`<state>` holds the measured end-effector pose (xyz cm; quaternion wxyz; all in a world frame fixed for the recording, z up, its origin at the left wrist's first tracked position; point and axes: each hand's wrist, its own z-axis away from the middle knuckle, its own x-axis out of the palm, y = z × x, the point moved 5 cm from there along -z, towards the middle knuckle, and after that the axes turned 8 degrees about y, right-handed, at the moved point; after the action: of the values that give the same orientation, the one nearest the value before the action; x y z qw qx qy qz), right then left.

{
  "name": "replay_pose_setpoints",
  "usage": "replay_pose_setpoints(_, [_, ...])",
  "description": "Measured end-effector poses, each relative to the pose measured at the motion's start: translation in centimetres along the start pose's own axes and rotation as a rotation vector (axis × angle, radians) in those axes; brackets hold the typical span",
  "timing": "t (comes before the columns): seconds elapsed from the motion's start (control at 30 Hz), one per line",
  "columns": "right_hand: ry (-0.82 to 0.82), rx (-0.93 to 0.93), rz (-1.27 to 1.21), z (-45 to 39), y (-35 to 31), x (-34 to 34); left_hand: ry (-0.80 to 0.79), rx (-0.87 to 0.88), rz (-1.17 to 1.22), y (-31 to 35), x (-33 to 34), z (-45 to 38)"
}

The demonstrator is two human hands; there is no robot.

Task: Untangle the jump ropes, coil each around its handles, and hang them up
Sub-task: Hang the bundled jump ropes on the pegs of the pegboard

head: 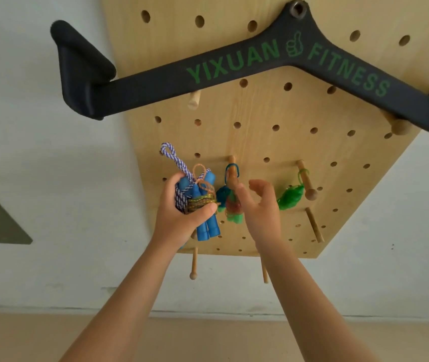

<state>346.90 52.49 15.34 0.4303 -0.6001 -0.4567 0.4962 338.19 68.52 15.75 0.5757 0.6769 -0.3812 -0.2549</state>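
Left hand (182, 207) grips blue-handled rope bundle (200, 205) near pegboard (260, 142) left edge; fingers curled round coil, striped loop (171, 158) sticking up, not yet on peg. Right hand (260, 205) empty, fingers loosely spread, just beside hung teal rope (230, 194) on middle peg (231, 160). Green rope (290, 197) hangs on right peg (306, 181). Black fitness bar (234, 71) across board top.

Risk: loop misses peg, bundle drops. Coil loosens if grip shifts. Right hand may knock teal rope off.

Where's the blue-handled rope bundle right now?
Head view, left of centre: the left hand grips the blue-handled rope bundle against the pegboard, just left of the rope hanging on the middle peg.
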Motion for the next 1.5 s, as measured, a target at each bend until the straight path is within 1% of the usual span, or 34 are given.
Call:
replay_pose_setpoints(0.03, [0.044, -0.093, -0.002, 0.7, -0.8, -0.5, -0.006, 0.014, 0.009, 0.2, -0.2, 0.2])
replay_pose_setpoints(0.07, [0.044, -0.150, -0.039, 1.4, -1.6, -0.7, -0.016, 0.036, 0.016, 0.4, -0.5, 0.4])
replay_pose_setpoints(0.1, [-0.014, -0.162, -0.105, 2.1, -2.3, -0.7, -0.028, 0.065, 0.020, 0.6, -0.8, 0.6])
replay_pose_setpoints(0.17, [-0.234, -0.093, -0.194, 3.5, -3.4, 0.4, -0.054, 0.121, -0.006, 0.9, -1.5, 0.9])
replay_pose_setpoints(0.2, [-0.339, -0.074, -0.197, 4.3, -3.9, 1.0, -0.069, 0.136, -0.030, 0.8, -1.8, 1.0])
replay_pose_setpoints(0.23, [-0.406, -0.085, -0.163, 4.9, -4.3, 1.6, -0.088, 0.142, -0.055, 0.7, -2.0, 1.1])
replay_pose_setpoints(0.3, [-0.460, -0.097, -0.116, 5.6, -4.4, 2.3, -0.141, 0.145, -0.090, 0.7, -2.6, 1.3])
replay_pose_setpoints(0.33, [-0.472, -0.074, -0.123, 5.9, -4.3, 2.6, -0.164, 0.142, -0.091, 0.7, -3.1, 1.4])
replay_pose_setpoints(0.43, [-0.566, 0.020, -0.219, 6.9, -3.7, 3.2, -0.169, 0.079, -0.050, 1.0, -4.7, 1.8])
replay_pose_setpoints(0.5, [-0.645, 0.062, -0.285, 7.8, -3.7, 3.6, -0.121, -0.008, -0.035, 0.6, -5.7, 1.9])
replay_pose_setpoints(0.57, [-0.667, 0.078, -0.289, 8.4, -3.6, 3.9, -0.062, -0.115, 0.028, -0.1, -6.4, 2.0])
replay_pose_setpoints(0.63, [-0.617, 0.057, -0.256, 8.6, -3.6, 4.0, -0.034, -0.186, 0.099, -0.5, -7.0, 1.9])
replay_pose_setpoints(0.7, [-0.553, 0.023, -0.213, 8.7, -3.8, 3.9, -0.041, -0.185, 0.095, -0.4, -7.6, 1.6])
replay_pose_setpoints(0.83, [-0.483, -0.062, -0.063, 8.9, -3.6, 4.0, -0.079, -0.130, -0.093, 0.0, -8.2, 1.2])
replay_pose_setpoints(0.97, [-0.401, -0.059, -0.038, 8.8, -3.2, 3.9, -0.088, -0.128, -0.244, -0.2, -7.8, 1.0])
replay_pose_setpoints(1.03, [-0.325, -0.061, -0.010, 8.6, -2.9, 3.8, -0.131, -0.120, -0.279, -0.5, -7.4, 1.0])
replay_pose_setpoints(1.1, [-0.231, -0.047, -0.025, 8.0, -2.6, 3.2, -0.160, -0.132, -0.270, -0.9, -6.9, 0.9])
replay_pose_setpoints(1.2, [-0.135, 0.027, -0.160, 6.6, -2.3, 2.0, -0.141, -0.134, -0.252, -1.1, -5.9, 0.7])
replay_pose_setpoints(1.27, [-0.057, 0.033, -0.155, 5.4, -2.4, 1.3, -0.117, -0.137, -0.226, -1.2, -5.2, 0.4])
replay_pose_setpoints(1.33, [0.016, -0.003, -0.093, 4.1, -2.5, 1.1, -0.106, -0.144, -0.216, -1.3, -4.4, 0.0])
replay_pose_setpoints(1.4, [0.038, -0.050, -0.023, 2.9, -2.3, 1.1, -0.098, -0.140, -0.210, -1.3, -3.5, -0.4])
replay_pose_setpoints(1.5, [0.010, -0.078, 0.042, 1.7, -1.7, 0.9, -0.077, -0.137, -0.201, -1.4, -2.4, -1.1])
